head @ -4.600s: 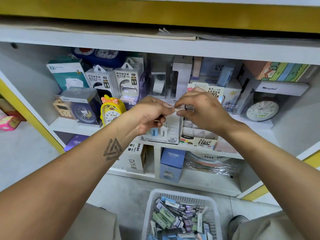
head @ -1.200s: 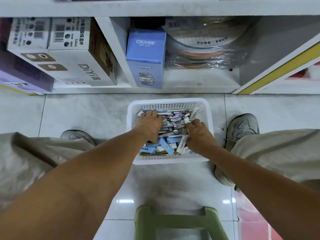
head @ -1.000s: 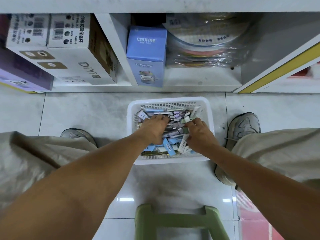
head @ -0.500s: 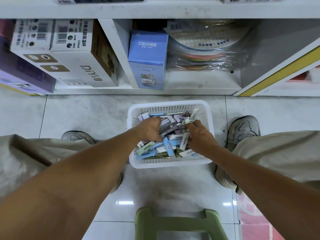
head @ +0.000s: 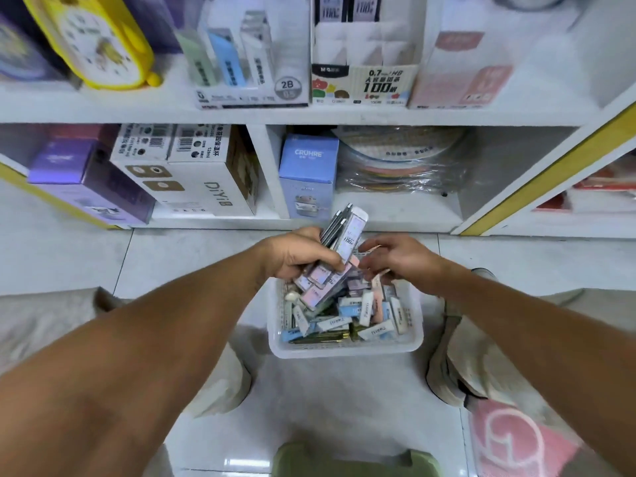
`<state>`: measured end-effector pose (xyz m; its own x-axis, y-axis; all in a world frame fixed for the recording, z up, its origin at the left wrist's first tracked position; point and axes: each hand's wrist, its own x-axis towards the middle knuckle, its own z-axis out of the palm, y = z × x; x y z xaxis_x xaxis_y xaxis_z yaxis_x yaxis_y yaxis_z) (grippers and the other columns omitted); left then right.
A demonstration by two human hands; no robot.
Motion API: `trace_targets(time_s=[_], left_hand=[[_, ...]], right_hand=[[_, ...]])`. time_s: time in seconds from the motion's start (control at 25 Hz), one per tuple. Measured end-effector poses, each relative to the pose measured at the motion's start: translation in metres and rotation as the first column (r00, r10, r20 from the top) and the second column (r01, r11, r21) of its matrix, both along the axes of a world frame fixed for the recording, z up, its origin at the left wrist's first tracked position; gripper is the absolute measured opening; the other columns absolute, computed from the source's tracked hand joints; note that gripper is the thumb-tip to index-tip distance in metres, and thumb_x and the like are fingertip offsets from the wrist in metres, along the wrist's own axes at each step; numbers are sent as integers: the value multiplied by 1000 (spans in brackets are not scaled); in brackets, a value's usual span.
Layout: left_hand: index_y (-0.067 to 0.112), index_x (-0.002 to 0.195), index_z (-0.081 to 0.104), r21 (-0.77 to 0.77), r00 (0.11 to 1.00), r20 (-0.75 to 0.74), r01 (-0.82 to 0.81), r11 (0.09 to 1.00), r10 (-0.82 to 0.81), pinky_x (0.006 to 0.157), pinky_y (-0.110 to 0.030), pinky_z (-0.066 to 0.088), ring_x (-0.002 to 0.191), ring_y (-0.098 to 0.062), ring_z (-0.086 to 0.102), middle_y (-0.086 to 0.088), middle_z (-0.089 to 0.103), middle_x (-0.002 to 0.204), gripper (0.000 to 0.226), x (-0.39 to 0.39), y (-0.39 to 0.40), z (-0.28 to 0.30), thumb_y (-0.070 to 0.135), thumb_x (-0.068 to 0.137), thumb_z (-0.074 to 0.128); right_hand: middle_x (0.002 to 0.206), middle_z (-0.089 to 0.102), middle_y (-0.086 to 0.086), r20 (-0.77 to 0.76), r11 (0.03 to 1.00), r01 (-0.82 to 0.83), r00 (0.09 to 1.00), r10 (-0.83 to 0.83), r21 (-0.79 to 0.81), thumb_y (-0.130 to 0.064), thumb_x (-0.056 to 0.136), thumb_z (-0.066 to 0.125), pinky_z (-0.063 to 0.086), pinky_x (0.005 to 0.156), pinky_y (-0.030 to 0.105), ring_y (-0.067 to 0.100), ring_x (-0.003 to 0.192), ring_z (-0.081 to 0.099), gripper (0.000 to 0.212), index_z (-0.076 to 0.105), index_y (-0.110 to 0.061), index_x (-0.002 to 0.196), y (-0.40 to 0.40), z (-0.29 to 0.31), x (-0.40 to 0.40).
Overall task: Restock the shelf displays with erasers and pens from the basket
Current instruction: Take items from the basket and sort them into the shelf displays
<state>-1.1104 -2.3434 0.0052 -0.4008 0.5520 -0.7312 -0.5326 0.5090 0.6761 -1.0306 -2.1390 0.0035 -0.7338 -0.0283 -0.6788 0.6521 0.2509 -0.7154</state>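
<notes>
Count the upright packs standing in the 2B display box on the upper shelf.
3 show: a green pack at left, a blue pack in the middle, a clear-grey pack at right. More may stand hidden behind them.

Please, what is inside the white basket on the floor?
The white basket holds a loose heap of small packets, white, blue and pink. The left hand and its gripped bundle cover the far corner; lower layers and the bottom are hidden.

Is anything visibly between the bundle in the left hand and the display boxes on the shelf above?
Nothing visible. The left hand grips the bundle of slim packs above the basket, and only open air lies between it and the 2B display box and the 0.7 HB display box.
</notes>
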Motion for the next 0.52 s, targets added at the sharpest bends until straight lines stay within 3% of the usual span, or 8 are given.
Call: trace_targets(time_s=[0.08,0.12,0.2,0.24,0.36,0.44,0.52], left_hand=[[-10,124,52,37,999,-23,-40,999,40,93,-56,52,100,-46,67,-35,66,109,59,0,6,33,-8,69,75],[-12,128,49,57,998,-51,-39,998,41,95,-59,49,103,-48,64,-37,63,114,65,1,8,52,-8,69,76],[-15,127,50,104,992,-121,-15,994,28,74,-45,55,89,-40,66,-33,66,103,60,2,11,89,-8,72,74],[-15,123,53,130,990,-138,-6,991,24,71,-40,55,86,-35,67,-28,68,98,54,3,11,107,-8,73,73],[-6,110,66,243,987,-148,-21,970,58,79,-41,58,84,-30,71,-20,72,93,36,3,7,162,-10,74,69],[-4,108,68,286,977,-184,-49,957,105,78,-39,59,85,-30,71,-21,72,94,33,2,3,198,-13,77,65],[-12,112,63,300,948,-213,-167,939,236,88,-44,53,92,-34,67,-28,68,102,36,-1,4,231,-14,76,64]], right_hand=[[104,74,20,67,965,-1,998,19,-262,5,87,62,56,62,25,24,81,72,30,68,-3,115,3,43,-8],[106,73,22,58,949,-21,997,41,-314,6,88,63,58,65,26,24,82,72,28,68,-1,115,4,64,-8],[104,73,22,-7,948,-37,999,36,-315,-1,86,71,61,69,26,24,81,73,26,68,1,111,2,103,-8],[101,73,21,-50,950,-31,999,16,-310,-5,81,76,61,69,25,24,79,72,31,68,3,109,1,122,-6],[91,72,19,-177,956,-36,984,-17,-290,-11,70,80,60,67,23,21,71,69,47,65,10,110,-2,172,-7],[81,72,15,-266,969,-33,963,-34,-244,-7,76,78,59,62,23,17,63,67,34,67,5,105,-5,204,-11],[73,70,13,-370,986,29,925,-89,-165,1,82,74,54,53,21,16,55,64,22,67,3,103,-9,236,-18]])
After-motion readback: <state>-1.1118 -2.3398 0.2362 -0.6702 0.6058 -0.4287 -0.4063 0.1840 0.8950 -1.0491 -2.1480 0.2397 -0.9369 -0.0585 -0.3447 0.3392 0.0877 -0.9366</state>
